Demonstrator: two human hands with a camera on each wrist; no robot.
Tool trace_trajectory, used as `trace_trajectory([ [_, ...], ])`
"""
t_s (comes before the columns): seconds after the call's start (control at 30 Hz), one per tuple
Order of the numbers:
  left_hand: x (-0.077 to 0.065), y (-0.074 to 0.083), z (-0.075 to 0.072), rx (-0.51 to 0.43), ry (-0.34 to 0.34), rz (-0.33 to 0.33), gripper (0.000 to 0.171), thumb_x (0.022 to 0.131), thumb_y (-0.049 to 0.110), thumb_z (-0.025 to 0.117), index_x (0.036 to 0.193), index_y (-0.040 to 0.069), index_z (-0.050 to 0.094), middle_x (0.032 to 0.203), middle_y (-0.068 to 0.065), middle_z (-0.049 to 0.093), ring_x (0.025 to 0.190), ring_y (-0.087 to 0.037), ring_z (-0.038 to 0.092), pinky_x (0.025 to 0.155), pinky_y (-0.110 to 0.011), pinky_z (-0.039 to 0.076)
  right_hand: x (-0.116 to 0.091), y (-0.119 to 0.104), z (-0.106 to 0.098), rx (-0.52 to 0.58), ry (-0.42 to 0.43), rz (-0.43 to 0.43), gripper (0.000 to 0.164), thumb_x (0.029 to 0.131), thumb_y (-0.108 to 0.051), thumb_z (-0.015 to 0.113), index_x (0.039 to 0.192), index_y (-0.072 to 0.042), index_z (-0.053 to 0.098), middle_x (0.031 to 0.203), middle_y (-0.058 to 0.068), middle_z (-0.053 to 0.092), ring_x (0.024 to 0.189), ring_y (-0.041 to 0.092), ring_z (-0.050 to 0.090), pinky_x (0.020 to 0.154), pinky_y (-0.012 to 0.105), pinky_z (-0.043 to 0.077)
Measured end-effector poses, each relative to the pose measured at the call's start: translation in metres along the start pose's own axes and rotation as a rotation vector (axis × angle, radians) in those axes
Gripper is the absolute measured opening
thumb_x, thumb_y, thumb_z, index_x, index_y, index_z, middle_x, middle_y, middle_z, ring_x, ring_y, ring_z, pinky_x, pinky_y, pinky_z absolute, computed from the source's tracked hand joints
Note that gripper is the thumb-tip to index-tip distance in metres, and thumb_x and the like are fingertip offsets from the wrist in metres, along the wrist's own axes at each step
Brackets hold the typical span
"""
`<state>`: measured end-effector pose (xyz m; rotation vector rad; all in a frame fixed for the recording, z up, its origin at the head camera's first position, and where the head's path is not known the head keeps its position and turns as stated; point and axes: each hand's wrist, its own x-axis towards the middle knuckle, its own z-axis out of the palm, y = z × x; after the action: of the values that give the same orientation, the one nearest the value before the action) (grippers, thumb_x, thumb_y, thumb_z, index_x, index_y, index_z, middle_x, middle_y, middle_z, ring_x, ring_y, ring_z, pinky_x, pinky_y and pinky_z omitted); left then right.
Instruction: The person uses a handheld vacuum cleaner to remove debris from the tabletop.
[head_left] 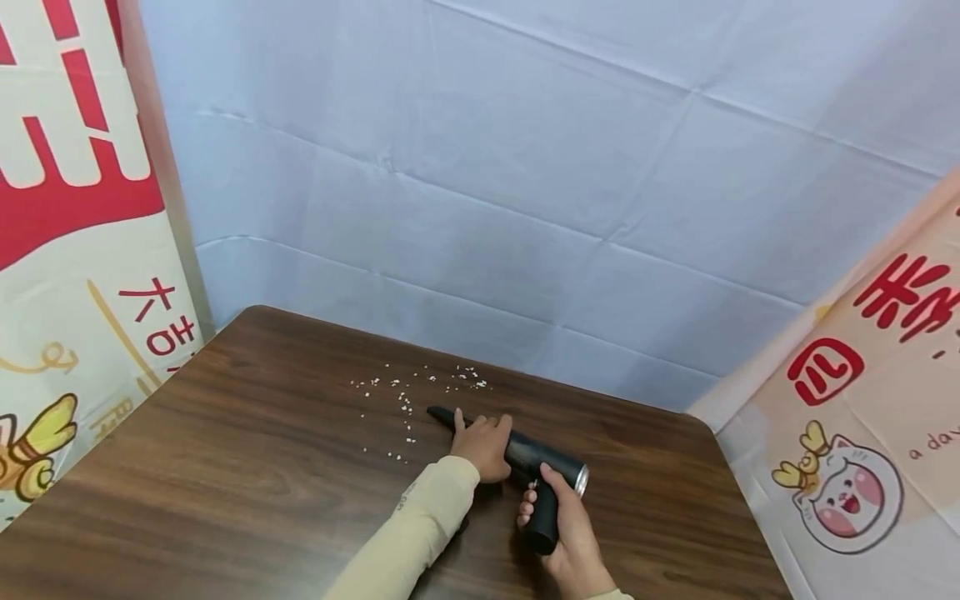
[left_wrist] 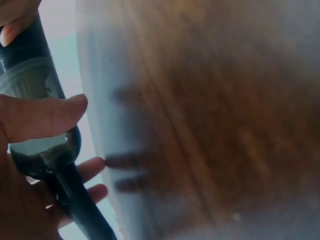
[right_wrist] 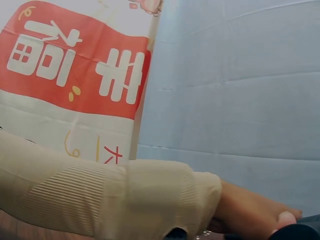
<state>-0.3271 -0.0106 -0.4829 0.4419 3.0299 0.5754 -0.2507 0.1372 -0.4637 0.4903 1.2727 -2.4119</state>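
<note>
Both of my hands hold a black handheld vacuum cleaner [head_left: 551, 460] low over the wooden table [head_left: 247, 467]. My right hand [head_left: 576, 542] grips its handle [head_left: 543, 525], thumb up near the body. Farther forward, my left hand [head_left: 483, 450] wraps round the front section. In the left wrist view the left thumb [left_wrist: 45, 117] lies across a see-through chamber [left_wrist: 40, 150], with fingers round the far side. A slim black nozzle [head_left: 439, 414] points left toward scattered white bits [head_left: 481, 384]. The right wrist view shows mainly the left sleeve [right_wrist: 155, 197].
A pale blue cloth [head_left: 480, 208] hangs behind the table's far edge. Printed cloths with red lettering stand at the left [head_left: 75, 217] and right [head_left: 885, 417]. White bits spread across the table's far middle, some near the back edge.
</note>
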Motion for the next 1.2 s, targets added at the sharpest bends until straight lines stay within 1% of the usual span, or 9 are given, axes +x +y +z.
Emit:
trace_trajectory([
  [0.13, 0.007, -0.004, 0.004, -0.022, 0.017, 0.006, 0.065, 0.089, 0.021, 0.073, 0.148, 0.011, 0.048, 0.14, -0.01, 0.059, 0.134, -0.03, 0.049, 0.12, -0.064, 0.017, 0.006, 0.005, 0.004, 0.031, 0.021, -0.043, 0.029, 0.108, -0.031, 0.048, 0.103, -0.003, 0.043, 0.072, -0.001, 0.05, 0.058, 0.006, 0.051, 0.055, 0.017, 0.049],
  [0.3, 0.018, -0.009, 0.008, -0.037, 0.031, 0.011, 0.059, 0.089, 0.019, 0.073, 0.143, 0.012, 0.05, 0.137, -0.012, 0.058, 0.133, -0.032, 0.049, 0.121, -0.061, 0.016, 0.012, 0.009, 0.009, 0.046, 0.048, -0.071, 0.029, 0.108, -0.031, 0.048, 0.104, -0.002, 0.044, 0.072, 0.0, 0.05, 0.058, 0.007, 0.052, 0.056, 0.018, 0.05],
  [0.43, 0.022, -0.011, 0.004, -0.051, 0.016, 0.028, 0.054, 0.09, 0.016, 0.071, 0.139, 0.012, 0.051, 0.135, -0.012, 0.058, 0.133, -0.033, 0.048, 0.122, -0.06, 0.015, 0.017, 0.011, 0.014, 0.044, 0.076, -0.099, 0.03, 0.108, -0.031, 0.048, 0.103, -0.002, 0.044, 0.072, 0.0, 0.05, 0.058, 0.007, 0.052, 0.056, 0.019, 0.05],
  [0.57, 0.026, -0.01, -0.002, -0.065, -0.001, 0.041, 0.051, 0.089, 0.014, 0.07, 0.137, 0.012, 0.052, 0.135, -0.012, 0.059, 0.134, -0.033, 0.048, 0.122, -0.059, 0.015, 0.019, 0.011, 0.018, 0.052, 0.097, -0.134, 0.029, 0.108, -0.03, 0.047, 0.105, -0.001, 0.043, 0.072, 0.0, 0.05, 0.057, 0.007, 0.052, 0.055, 0.019, 0.05],
  [0.7, 0.031, -0.01, -0.003, -0.07, -0.023, 0.05, 0.049, 0.088, 0.013, 0.069, 0.135, 0.013, 0.054, 0.137, -0.011, 0.059, 0.135, -0.032, 0.047, 0.122, -0.058, 0.015, 0.021, 0.012, 0.02, 0.067, 0.115, -0.159, 0.029, 0.109, -0.03, 0.047, 0.107, -0.001, 0.043, 0.072, 0.0, 0.05, 0.057, 0.008, 0.052, 0.055, 0.02, 0.05],
  [0.8, 0.035, -0.009, -0.003, -0.068, -0.027, 0.06, 0.049, 0.087, 0.013, 0.069, 0.134, 0.014, 0.054, 0.137, -0.011, 0.06, 0.135, -0.031, 0.047, 0.123, -0.058, 0.015, 0.022, 0.011, 0.022, 0.079, 0.121, -0.18, 0.029, 0.109, -0.03, 0.047, 0.113, -0.002, 0.042, 0.075, 0.001, 0.05, 0.058, 0.009, 0.052, 0.056, 0.02, 0.05],
  [0.97, 0.04, -0.008, -0.002, -0.066, -0.025, 0.081, 0.046, 0.086, 0.012, 0.07, 0.13, 0.014, 0.056, 0.135, -0.009, 0.062, 0.135, -0.03, 0.048, 0.123, -0.057, 0.016, 0.022, 0.012, 0.022, 0.109, 0.125, -0.2, 0.034, 0.108, -0.031, 0.048, 0.125, -0.003, 0.039, 0.077, 0.002, 0.049, 0.059, 0.01, 0.052, 0.057, 0.02, 0.05],
  [1.1, 0.042, -0.005, 0.0, -0.069, -0.031, 0.101, 0.044, 0.086, 0.012, 0.069, 0.128, 0.015, 0.057, 0.133, -0.008, 0.063, 0.136, -0.029, 0.048, 0.122, -0.057, 0.016, 0.021, 0.013, 0.02, 0.116, 0.148, -0.203, 0.035, 0.108, -0.031, 0.048, 0.125, -0.003, 0.039, 0.076, 0.002, 0.049, 0.06, 0.01, 0.051, 0.057, 0.021, 0.05],
  [1.2, 0.044, -0.002, 0.003, -0.071, -0.034, 0.111, 0.045, 0.087, 0.011, 0.069, 0.13, 0.015, 0.057, 0.134, -0.008, 0.063, 0.137, -0.028, 0.047, 0.123, -0.057, 0.015, 0.02, 0.013, 0.017, 0.12, 0.155, -0.208, 0.034, 0.108, -0.031, 0.048, 0.123, -0.002, 0.039, 0.076, 0.002, 0.049, 0.06, 0.01, 0.052, 0.057, 0.021, 0.05],
])
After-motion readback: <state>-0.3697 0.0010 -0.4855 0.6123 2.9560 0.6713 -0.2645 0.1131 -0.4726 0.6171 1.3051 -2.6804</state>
